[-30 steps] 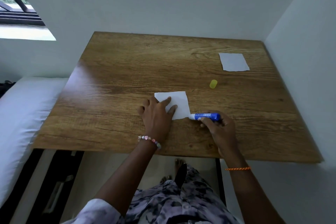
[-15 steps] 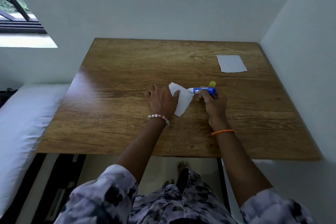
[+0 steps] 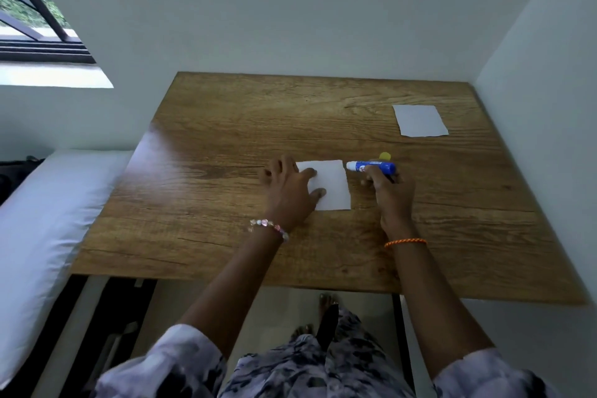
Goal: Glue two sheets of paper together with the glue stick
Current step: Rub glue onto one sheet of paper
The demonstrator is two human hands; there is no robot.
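Note:
A small white sheet of paper [image 3: 334,186] lies flat at the middle of the wooden table [image 3: 226,126]. My left hand [image 3: 289,192] presses on its left part with spread, straight fingers. My right hand [image 3: 389,192] grips a blue glue stick [image 3: 371,167] lying sideways, its white tip pointing left just off the sheet's top right corner. The yellow cap [image 3: 385,156] lies right behind the stick. A second white sheet [image 3: 420,120] rests flat at the far right of the table.
White walls close off the table at the back and on the right. A white mattress [image 3: 42,229] runs along the left side. A window [image 3: 29,22] is at the top left. My lap and feet show below the front edge.
The sheet, skewed half a second ago, now lies square and flat under my left hand. My right hand with the glue stick went from the sheet's near corner to its far right corner.

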